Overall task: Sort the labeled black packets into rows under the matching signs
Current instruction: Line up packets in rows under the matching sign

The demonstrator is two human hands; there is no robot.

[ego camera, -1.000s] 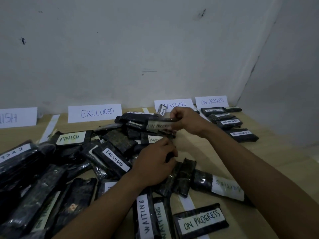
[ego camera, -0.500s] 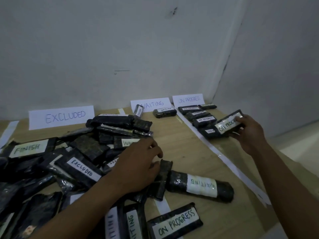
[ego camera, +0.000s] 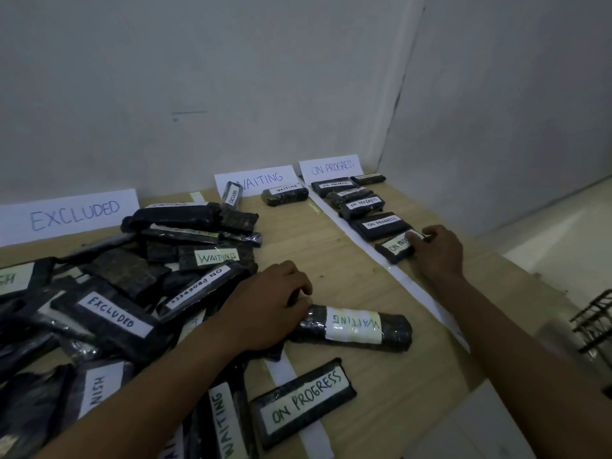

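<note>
Packets in black wrap form a loose pile on the left half of the wooden table. Their white labels read EXCLUDED, WAITING, ON PROGRESS and part of FINISH.

Three paper signs stand against the wall: the EXCLUDED sign, the WAITING sign and the ON PROGRESS sign. One sorted WAITING packet lies just below its sign. Below the ON PROGRESS sign a row of labeled packets runs toward the camera, beside a white tape strip.

The right hand grips the nearest ON PROGRESS packet at the near end of that row. Its thumb lies on the label and its fingers curl over the far edge.

The left hand rests at the pile's edge with its fingers curled. It touches the end of a rolled WAITING packet. Whether it grips anything I cannot tell, as the palm hides what lies beneath.

Nearer the camera a loose ON PROGRESS packet lies apart from the pile. A dark wire rack shows at the right edge.
</note>
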